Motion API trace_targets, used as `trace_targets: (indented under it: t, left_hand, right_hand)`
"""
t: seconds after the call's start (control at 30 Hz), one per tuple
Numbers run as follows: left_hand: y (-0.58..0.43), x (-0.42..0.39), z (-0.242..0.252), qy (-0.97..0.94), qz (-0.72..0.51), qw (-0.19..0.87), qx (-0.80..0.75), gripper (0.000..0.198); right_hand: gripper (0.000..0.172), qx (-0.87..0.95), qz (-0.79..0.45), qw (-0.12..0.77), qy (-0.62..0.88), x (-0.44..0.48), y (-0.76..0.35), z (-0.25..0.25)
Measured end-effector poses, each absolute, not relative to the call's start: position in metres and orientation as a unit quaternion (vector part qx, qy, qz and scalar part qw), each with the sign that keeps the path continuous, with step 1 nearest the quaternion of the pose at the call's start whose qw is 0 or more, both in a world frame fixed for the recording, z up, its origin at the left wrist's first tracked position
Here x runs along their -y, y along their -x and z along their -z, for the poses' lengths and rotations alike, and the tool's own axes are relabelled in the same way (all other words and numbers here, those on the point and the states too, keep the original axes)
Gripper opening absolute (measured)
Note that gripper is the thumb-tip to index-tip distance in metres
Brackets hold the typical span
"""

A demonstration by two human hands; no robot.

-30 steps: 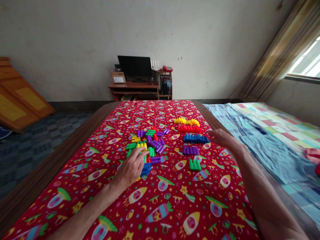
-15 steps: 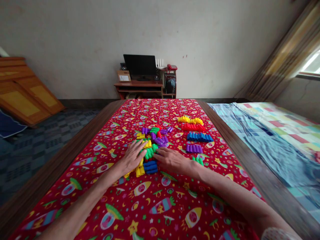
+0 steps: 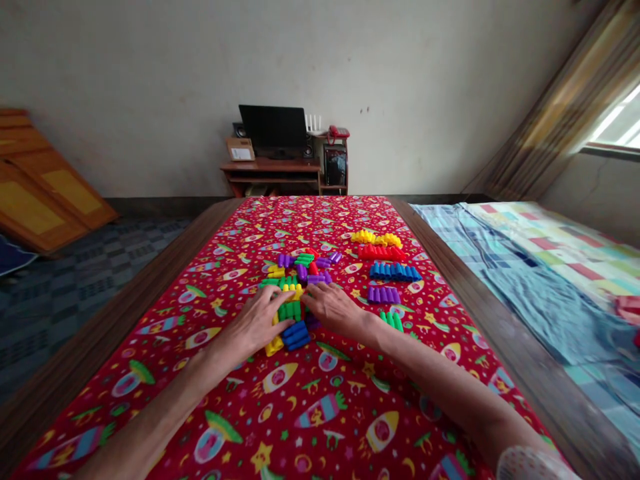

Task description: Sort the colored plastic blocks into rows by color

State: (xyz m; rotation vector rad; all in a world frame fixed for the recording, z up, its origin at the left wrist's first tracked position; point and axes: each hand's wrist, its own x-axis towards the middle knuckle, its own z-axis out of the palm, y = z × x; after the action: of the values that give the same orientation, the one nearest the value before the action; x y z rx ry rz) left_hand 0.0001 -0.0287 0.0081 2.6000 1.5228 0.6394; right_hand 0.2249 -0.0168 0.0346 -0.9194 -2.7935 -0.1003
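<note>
L hand (image 3: 257, 317) at left of mixed pile (image 3: 295, 291), thumb & index apart by green tubes (image 3: 289, 311); can't tell if gripping. R hand (image 3: 337, 310) at pile's right, fingers bent, tips' grip unclear. Pile's on cloth (image 3: 295, 460), left of sorted rows: yellow row (image 3: 376, 239) far, green row (image 3: 391, 321) nr.

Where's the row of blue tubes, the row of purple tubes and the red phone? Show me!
Row of blue tubes (image 3: 395, 272): head view, the middle of the row.
Row of purple tubes (image 3: 384, 295): head view, the middle of the row.
Red phone (image 3: 342, 133): head view, its body.
</note>
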Motion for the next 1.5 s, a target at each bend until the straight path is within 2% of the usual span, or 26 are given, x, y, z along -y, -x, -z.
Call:
trace_targets:
  t: [0.2,0.33,0.43,0.53,0.63,0.77,0.83,1.03,1.27,1.37,1.5]
  left_hand:
    - [-0.009,0.035,-0.023,-0.862,-0.169,0.015,-0.479,0.034]
    - [-0.012,0.033,-0.027,-0.858,-0.196,0.031,-0.474,0.022]
    - [-0.012,0.030,-0.024,-0.842,-0.229,0.043,-0.486,0.018]
    - [-0.012,0.029,-0.022,-0.826,-0.258,0.046,-0.498,0.028]
    - [-0.013,0.033,-0.023,-0.843,-0.256,0.069,-0.468,0.038]
    - [-0.017,0.038,-0.026,-0.860,-0.252,0.089,-0.434,0.038]
    - [-0.019,0.039,-0.029,-0.857,-0.259,0.102,-0.433,0.035]
    - [-0.044,0.050,-0.050,-0.801,-0.305,0.215,-0.468,0.033]
    - [-0.117,0.075,-0.059,-0.837,-0.177,0.332,-0.397,0.037]
    - [-0.130,0.071,-0.051,-0.842,-0.167,0.330,-0.393,0.045]
    - [-0.125,0.064,-0.038,-0.854,-0.216,0.278,-0.385,0.050]
  right_hand:
    - [0.020,0.941,0.054,0.133,0.307,0.022,-0.243,-0.037]
    - [0.017,0.936,-0.009,0.170,0.308,0.019,-0.253,-0.031]
    - [0.022,0.916,-0.067,0.206,0.338,0.012,-0.252,-0.028]
    - [0.032,0.885,-0.124,0.254,0.369,0.006,-0.250,-0.036]
    - [0.022,0.864,-0.174,0.285,0.378,0.005,-0.255,-0.052]
    - [0.011,0.847,-0.164,0.331,0.381,0.017,-0.289,-0.070]
    - [0.011,0.838,-0.156,0.319,0.414,0.027,-0.316,-0.074]
    - [0.034,0.808,-0.206,0.192,0.518,0.048,-0.403,-0.065]
    - [0.044,0.815,-0.250,0.075,0.517,0.051,-0.432,-0.048]
    - [0.037,0.819,-0.253,0.071,0.510,0.051,-0.432,-0.043]
    - [0.034,0.816,-0.133,0.152,0.541,0.058,-0.425,-0.051]
